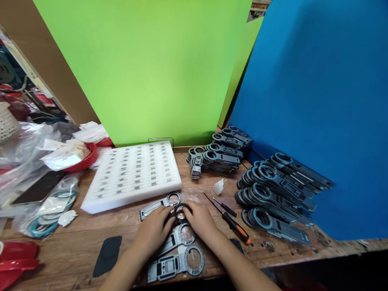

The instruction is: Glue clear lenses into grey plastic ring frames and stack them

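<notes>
A black ring [176, 210] is gripped at its two sides by my hands, above the middle of a row of flat grey ring-ended plates. My left hand [155, 227] has its thumb and fingers closed on the ring's left edge. On the opposite edge, the fingers of my right hand [201, 220] are bent against it. Closest to me lies a grey ring-ended plate [178, 264], flat on the table. Another ring-ended plate [187, 233] is partly covered by my left hand. A third plate [154, 205] shows just beyond my hands.
A white foam tray [133, 173] with rows of small metal pieces stands at the back left. An orange-handled screwdriver [238, 229] and a smaller black screwdriver [228, 208] lie right of my hands. Stacked ring-ended parts [273, 194] fill the right. A dark pad [107, 255] lies left.
</notes>
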Demonstrator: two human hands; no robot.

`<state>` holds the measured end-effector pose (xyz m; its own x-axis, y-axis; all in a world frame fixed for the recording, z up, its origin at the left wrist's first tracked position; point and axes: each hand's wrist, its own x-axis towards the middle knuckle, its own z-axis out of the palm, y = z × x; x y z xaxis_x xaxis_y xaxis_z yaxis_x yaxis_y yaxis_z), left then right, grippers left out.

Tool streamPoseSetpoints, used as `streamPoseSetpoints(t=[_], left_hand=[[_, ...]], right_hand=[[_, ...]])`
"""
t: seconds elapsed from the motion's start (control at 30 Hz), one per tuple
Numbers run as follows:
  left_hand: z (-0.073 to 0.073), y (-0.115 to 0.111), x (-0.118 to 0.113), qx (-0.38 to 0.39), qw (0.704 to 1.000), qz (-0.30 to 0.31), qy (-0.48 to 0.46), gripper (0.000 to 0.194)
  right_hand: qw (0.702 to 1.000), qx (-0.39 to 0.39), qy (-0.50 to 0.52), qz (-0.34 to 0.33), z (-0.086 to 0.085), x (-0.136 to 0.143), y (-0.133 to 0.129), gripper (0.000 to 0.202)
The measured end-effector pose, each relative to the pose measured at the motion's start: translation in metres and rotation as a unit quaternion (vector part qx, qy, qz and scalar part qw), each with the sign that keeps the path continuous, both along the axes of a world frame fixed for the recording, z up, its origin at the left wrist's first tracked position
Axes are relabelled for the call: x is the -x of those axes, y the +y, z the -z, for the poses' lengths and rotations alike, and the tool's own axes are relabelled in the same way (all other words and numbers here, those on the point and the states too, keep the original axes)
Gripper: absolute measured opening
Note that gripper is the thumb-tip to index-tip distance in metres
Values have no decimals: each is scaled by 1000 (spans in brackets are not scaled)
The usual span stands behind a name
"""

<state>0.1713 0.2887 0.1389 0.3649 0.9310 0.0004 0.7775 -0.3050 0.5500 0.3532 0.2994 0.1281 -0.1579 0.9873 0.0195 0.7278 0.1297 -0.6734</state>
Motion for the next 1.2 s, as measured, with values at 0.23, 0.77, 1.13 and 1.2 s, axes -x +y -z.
streamPoseSetpoints(t=[0.23,0.77,1.13,1.2], left_hand=[[41,-27,30,-128,991,-31,18,33],[56,-70,43,-188,981,0,39,57],[57,-71,41,-221,975,-6,9,47],[57,-70,40,-220,975,-7,7,42]], right_hand=[[994,6,-112,15,8,-2,6,22],[682,83,649,328,1,-52,9,34],[592,204,682,378,-2,-86,61,26],[581,205,688,384,-3,-87,66,18]])
